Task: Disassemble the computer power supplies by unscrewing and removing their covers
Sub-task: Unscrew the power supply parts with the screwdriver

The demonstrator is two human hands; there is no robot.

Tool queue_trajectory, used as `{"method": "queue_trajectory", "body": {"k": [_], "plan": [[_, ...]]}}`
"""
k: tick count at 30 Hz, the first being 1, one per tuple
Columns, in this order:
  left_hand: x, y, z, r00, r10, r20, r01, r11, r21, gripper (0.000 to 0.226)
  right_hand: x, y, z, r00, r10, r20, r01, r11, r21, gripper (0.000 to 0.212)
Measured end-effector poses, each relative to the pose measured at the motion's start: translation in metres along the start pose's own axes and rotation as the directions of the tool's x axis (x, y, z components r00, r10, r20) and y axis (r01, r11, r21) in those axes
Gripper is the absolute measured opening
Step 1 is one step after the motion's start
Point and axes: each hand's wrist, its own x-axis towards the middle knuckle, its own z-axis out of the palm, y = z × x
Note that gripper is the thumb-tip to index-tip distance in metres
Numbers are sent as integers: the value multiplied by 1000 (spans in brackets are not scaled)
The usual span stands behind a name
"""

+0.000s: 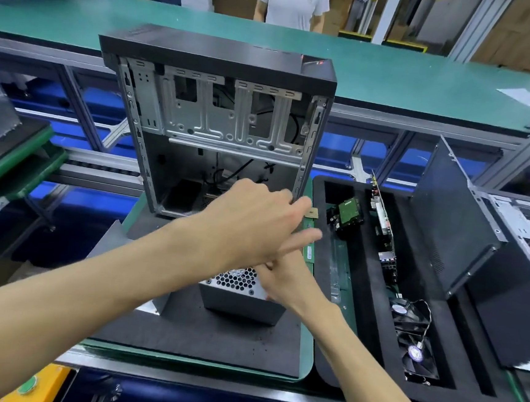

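Holding fans point(412, 335), boards: foam tray point(356, 353); crossed hands' grips over power supply point(242, 295) unclear.

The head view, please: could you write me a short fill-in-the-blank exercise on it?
1. The power supply rests on a ____ foam mat.
2. The computer case stands ____ behind it.
3. The two fans lie in the tray to the ____ of the power supply.

Missing: black; upright; right
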Motion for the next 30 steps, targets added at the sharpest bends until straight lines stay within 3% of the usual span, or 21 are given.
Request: {"method": "queue_trajectory", "body": {"k": [3,4,7,9,12,13,16,19,21,23,26,28,30], "plan": [[1,-12,-4,982,169,78,-151,968,-199,21,1,5,-6,997,56,46,-58,998,38,18],[1,-12,-2,980,182,75,-167,970,-178,17,1,6,-8,996,56,67,-58,998,33,16],[11,-3,-2,1000,-25,4,24,998,60,52,-1,4,-6,998,53,42,-54,998,42,31],[13,1,-3,997,-79,-22,80,995,57,60,-2,1,-2,998,67,1,-67,997,35,30],[9,-3,-6,986,144,83,-123,967,-222,24,-1,0,-7,995,82,57,-84,996,31,17],[8,-2,-5,975,197,100,-170,958,-229,16,-2,-1,-9,992,85,92,-87,996,18,15],[11,14,3,997,56,55,-57,998,8,16,-5,-4,-10,988,80,135,-88,995,53,18],[15,18,-1,997,-72,24,71,997,42,38,-4,-4,-3,989,131,74,-132,991,6,16],[11,12,-3,993,83,79,-74,991,-110,25,-4,0,1,994,107,0,-107,994,-31,21],[6,2,-9,963,234,131,-197,949,-247,20,-4,1,3,998,55,-39,-57,997,-46,9],[11,-4,-11,982,136,128,-127,989,-75,19,0,2,3,993,56,-100,-55,998,14,15],[17,1,-11,993,15,119,-27,995,101,40,-2,6,5,987,90,-132,-85,995,44,44],[17,6,-12,990,-67,126,48,988,146,52,-5,10,8,984,127,-122,-134,990,-44,49]]}}
